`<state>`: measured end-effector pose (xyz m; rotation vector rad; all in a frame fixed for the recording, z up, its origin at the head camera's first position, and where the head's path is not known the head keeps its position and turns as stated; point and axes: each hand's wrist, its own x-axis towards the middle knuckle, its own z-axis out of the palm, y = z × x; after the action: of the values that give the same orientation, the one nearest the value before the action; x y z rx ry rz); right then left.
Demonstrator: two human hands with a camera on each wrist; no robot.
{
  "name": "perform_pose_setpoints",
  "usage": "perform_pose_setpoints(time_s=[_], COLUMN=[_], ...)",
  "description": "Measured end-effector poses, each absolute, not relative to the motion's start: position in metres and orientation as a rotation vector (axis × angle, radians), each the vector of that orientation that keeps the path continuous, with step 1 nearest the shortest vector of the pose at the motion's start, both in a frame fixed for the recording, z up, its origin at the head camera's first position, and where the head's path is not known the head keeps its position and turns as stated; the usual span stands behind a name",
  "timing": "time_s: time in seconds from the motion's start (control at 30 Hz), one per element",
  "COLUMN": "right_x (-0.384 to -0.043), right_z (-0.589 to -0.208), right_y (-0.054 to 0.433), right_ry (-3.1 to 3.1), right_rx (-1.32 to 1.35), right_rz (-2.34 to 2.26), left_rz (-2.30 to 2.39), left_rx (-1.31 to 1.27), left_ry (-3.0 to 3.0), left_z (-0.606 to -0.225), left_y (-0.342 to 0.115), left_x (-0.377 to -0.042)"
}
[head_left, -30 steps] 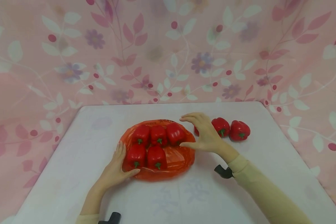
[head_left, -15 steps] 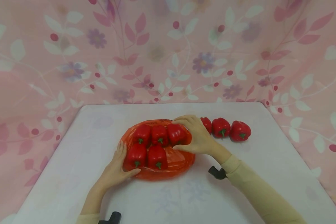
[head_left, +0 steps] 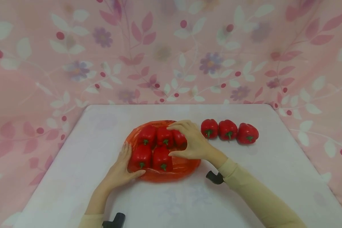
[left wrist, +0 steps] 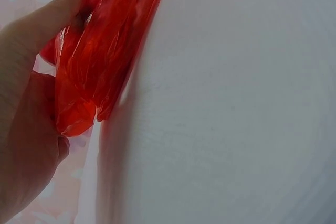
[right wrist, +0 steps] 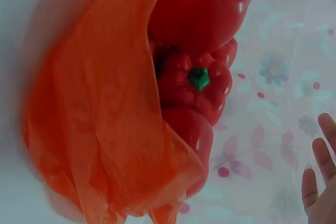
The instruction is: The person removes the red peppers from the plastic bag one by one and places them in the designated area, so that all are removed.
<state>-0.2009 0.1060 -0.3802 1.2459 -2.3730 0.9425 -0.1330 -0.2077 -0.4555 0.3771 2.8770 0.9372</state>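
Note:
Several red bell peppers (head_left: 162, 156) with green stems sit in two rows in an orange-red plastic bag (head_left: 185, 166) on the table. My left hand (head_left: 119, 169) rests along the bag's left side, fingers extended and thumb at the front edge. In the left wrist view its thumb overlaps the crinkled bag (left wrist: 100, 51). My right hand (head_left: 192, 144) is over the bag's right part, thumb and fingers spread in a wide C around the back-right pepper (head_left: 179, 139), partly hiding it. The right wrist view shows spread fingers (right wrist: 325, 163) apart from the peppers (right wrist: 197, 98) and bag (right wrist: 105, 119).
Three more bell peppers (head_left: 228, 129) stand in a row to the right of the bag. A white table (head_left: 165, 202) lies beneath, with a pink floral curtain (head_left: 159, 53) behind it. Black curved pieces (head_left: 215, 177) stick out at both wrists.
My right hand has moved left, from beside the bag to over its right part, uncovering the leftmost pepper of the row. The left hand stays at the bag's side.

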Motion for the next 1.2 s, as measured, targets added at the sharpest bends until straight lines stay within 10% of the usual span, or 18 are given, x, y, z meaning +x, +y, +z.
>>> perform_pose_setpoints(time_s=[1.2], right_x=[-0.185], right_z=[-0.425], right_y=[0.047], right_ry=[-2.901], right_rx=[0.973], right_rz=[0.697], left_rz=[0.935], left_rx=[0.384], left_ry=[2.883], left_z=[-0.457], left_y=[-0.207], left_x=[-0.134])
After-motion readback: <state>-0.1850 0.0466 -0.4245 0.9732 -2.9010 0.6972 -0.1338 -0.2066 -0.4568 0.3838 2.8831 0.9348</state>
